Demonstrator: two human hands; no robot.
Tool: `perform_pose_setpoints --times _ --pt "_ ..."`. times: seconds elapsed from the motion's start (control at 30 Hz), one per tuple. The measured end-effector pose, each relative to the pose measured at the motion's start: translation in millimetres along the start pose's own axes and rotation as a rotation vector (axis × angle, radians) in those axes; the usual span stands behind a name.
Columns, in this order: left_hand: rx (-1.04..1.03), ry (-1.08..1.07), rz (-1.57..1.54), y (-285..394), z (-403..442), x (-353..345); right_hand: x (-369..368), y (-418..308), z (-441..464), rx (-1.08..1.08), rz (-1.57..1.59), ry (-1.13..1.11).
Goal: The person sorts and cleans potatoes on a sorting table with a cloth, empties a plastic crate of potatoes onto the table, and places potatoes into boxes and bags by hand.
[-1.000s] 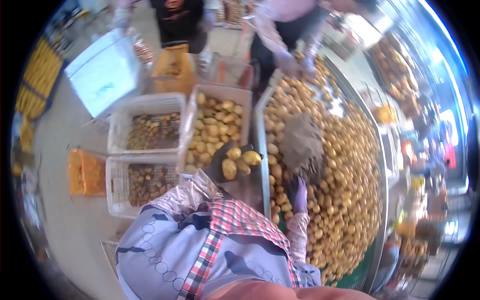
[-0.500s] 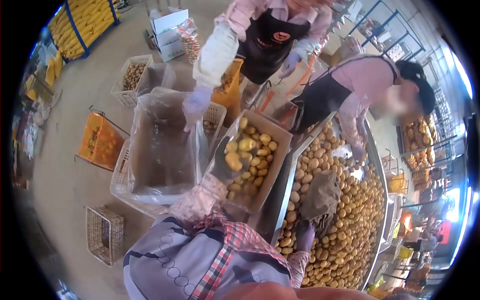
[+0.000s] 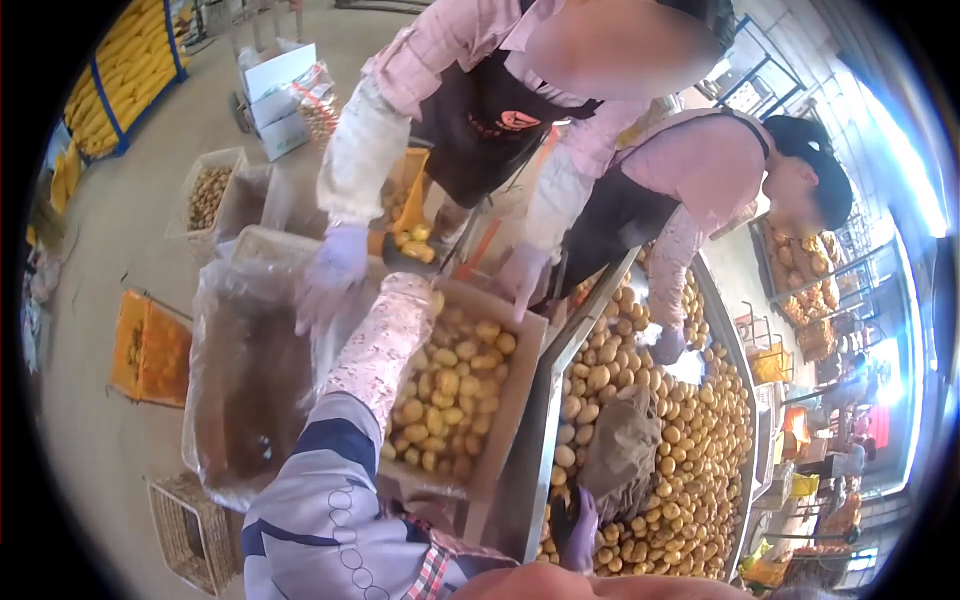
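My left hand (image 3: 408, 262), in a dark glove with a floral sleeve, is closed around a few potatoes (image 3: 416, 240) beyond the far left corner of a cardboard box. The box (image 3: 508, 418) is filled with potatoes (image 3: 452, 385). On the sorting table, my right hand (image 3: 575, 535), in a purple and black glove, lies beside a brown cloth (image 3: 622, 450) among loose potatoes (image 3: 690, 470). Its fingers are partly hidden. A co-worker's gloved hand (image 3: 338, 275) is at the plastic-lined box (image 3: 205, 400), and that person's other hand (image 3: 520, 275) is at the potato box's far rim.
A second co-worker's hand (image 3: 668, 345) is over the table potatoes. The table's metal edge (image 3: 545, 450) runs beside the potato box. Left on the floor are an orange mesh bag (image 3: 150, 345), a wicker-like basket (image 3: 190, 535) and a crate of potatoes (image 3: 208, 195).
My left hand has moved from over the potato box to beyond its far corner, holding potatoes. The facing co-worker has leaned in, with a hand now at the box rim. The view has shifted.
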State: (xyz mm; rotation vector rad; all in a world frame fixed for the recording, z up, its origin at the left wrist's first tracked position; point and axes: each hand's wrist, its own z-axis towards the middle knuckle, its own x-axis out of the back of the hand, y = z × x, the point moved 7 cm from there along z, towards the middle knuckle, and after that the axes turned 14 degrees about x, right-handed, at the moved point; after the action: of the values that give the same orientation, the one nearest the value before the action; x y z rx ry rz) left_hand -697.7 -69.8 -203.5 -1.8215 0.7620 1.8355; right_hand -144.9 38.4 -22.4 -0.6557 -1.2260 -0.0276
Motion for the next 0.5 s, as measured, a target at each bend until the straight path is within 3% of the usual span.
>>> perform_pose_setpoints --times 0.13,0.2,0.27,0.33,0.43,0.5 --pt "-0.123 0.335 0.419 52 53 -1 -26 23 -15 -0.029 -0.015 -0.071" --pt "-0.168 0.583 0.914 71 68 -9 -29 24 -9 -0.132 -0.003 -0.102" --pt "-0.140 0.808 1.642 67 67 -23 -30 -2 0 -0.044 -0.133 -0.128" --pt "-0.084 0.844 2.120 42 54 -37 -29 -29 21 -0.044 0.022 -0.127" --pt "0.018 0.739 2.415 3 8 -42 -67 -30 9 -0.529 0.574 -0.305" --pt "0.035 0.683 2.454 -11 -39 -49 -86 -43 -6 -0.455 0.520 -0.446"
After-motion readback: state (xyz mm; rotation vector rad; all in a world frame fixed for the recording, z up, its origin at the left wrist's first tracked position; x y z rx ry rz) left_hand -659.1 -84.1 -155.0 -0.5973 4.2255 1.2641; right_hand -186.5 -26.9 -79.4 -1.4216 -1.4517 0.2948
